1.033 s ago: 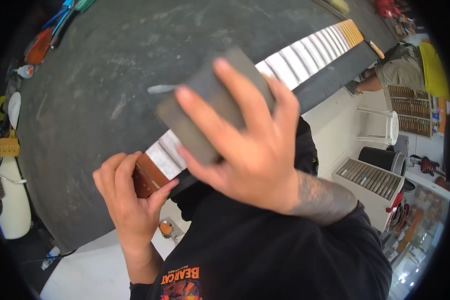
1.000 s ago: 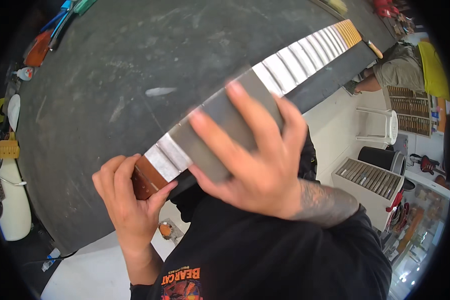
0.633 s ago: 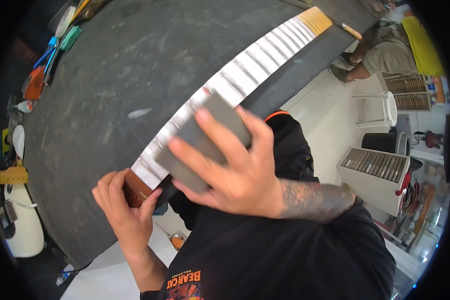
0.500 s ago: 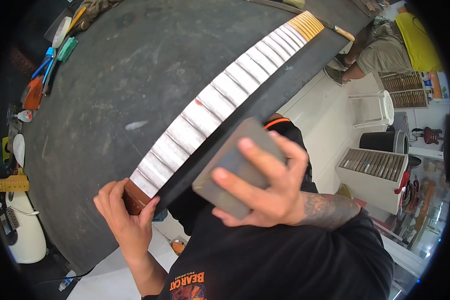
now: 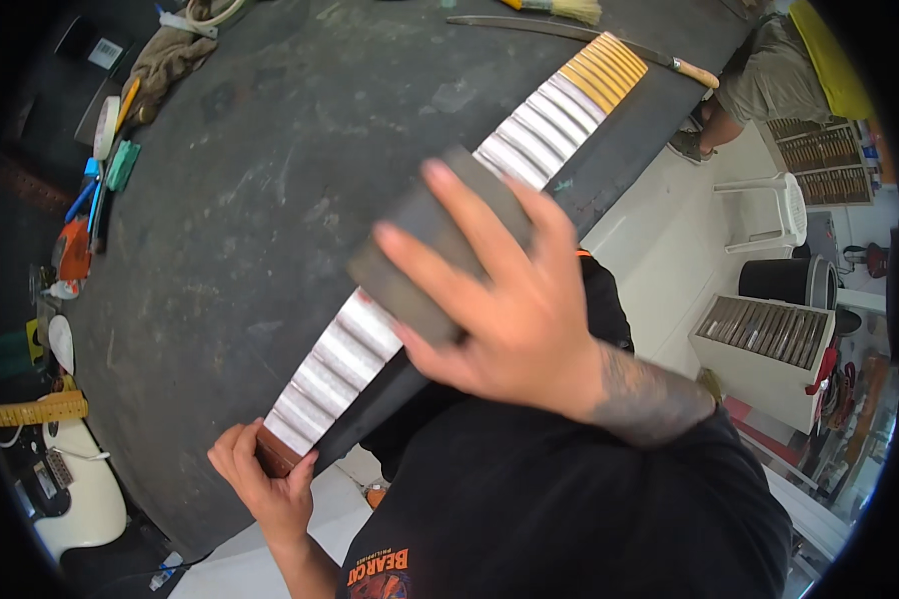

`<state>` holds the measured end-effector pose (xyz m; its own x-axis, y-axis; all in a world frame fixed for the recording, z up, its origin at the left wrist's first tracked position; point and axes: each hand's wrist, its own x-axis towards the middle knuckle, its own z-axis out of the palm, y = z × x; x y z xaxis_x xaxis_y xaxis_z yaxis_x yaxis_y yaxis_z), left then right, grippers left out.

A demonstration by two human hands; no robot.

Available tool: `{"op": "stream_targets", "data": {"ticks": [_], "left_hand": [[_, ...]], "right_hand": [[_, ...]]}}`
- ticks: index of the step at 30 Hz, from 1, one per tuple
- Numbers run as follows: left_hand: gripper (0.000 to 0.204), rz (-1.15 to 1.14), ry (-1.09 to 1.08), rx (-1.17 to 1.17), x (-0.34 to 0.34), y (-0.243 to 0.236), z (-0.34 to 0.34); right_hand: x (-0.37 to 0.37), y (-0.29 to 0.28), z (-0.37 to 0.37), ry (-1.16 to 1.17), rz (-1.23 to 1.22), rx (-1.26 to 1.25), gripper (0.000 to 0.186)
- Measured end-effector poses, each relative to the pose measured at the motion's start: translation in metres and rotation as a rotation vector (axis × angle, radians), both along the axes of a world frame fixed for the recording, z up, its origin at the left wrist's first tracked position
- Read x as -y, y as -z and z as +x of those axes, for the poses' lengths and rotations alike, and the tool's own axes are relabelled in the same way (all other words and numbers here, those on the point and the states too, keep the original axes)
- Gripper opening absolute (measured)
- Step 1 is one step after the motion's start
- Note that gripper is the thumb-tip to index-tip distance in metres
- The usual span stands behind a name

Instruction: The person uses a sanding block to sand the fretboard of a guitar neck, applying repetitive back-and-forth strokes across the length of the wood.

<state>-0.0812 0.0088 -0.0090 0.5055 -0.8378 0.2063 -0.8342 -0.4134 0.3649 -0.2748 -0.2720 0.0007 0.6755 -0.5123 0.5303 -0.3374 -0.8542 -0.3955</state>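
Observation:
A guitar neck (image 5: 320, 369) lies diagonally across the dark worktop. Silvery-white strips cover most of its face between the frets, while its far end is yellow with close-set ridges. Around the brown near end, my left hand (image 5: 270, 479) is closed, thumb on one side and fingers on the other. My right hand (image 5: 534, 319) grips a grey-brown rectangular block (image 5: 395, 285) from above, two fingers stretched along its top. The block overlaps the middle of the neck and hides several frets. Motion blurs the block and fingers; whether its underside touches the neck I cannot tell.
Beyond the neck's far end lies a long dark blade with a wooden handle (image 5: 694, 72), near a pale-bristled brush (image 5: 574, 9). Tools and a brown cloth (image 5: 165, 65) line the left edge. A white guitar body (image 5: 90, 489) sits lower left. A person (image 5: 774, 75) is at the upper right.
My right hand has carried the block up and left, from beside the neck to over its middle. The left hand keeps its hold; the whole view has shifted slightly.

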Motion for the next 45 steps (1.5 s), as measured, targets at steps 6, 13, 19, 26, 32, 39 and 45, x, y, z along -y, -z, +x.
{"op": "stream_targets", "data": {"ticks": [6,13,19,26,32,39,45], "left_hand": [[0.08,0.026,0.011,-0.015,-0.004,0.002,0.004],[0.079,0.034,0.007,0.026,-0.002,0.0,0.001],[0.08,0.024,0.007,0.023,-0.002,0.002,0.005],[0.083,0.052,-0.03,0.014,-0.007,0.003,0.004],[0.085,0.041,0.024,0.018,-0.005,0.005,0.007],[0.087,-0.008,-0.072,-0.082,-0.023,0.013,0.009],[0.085,0.0,-0.072,-0.073,-0.024,0.009,0.009]], "right_hand": [[0.009,0.002,0.007,-0.014,0.021,0.003,0.072],[-0.001,-0.001,-0.024,-0.057,0.055,-0.009,0.069],[0.017,-0.003,0.017,-0.017,0.066,0.032,0.065],[0.006,-0.016,-0.067,-0.074,0.047,-0.105,0.064],[0.066,-0.002,-0.069,0.077,-0.175,-0.128,0.062],[0.09,0.005,-0.018,-0.013,0.044,0.044,0.068],[0.077,0.008,-0.049,-0.041,0.06,0.093,0.064]]}}
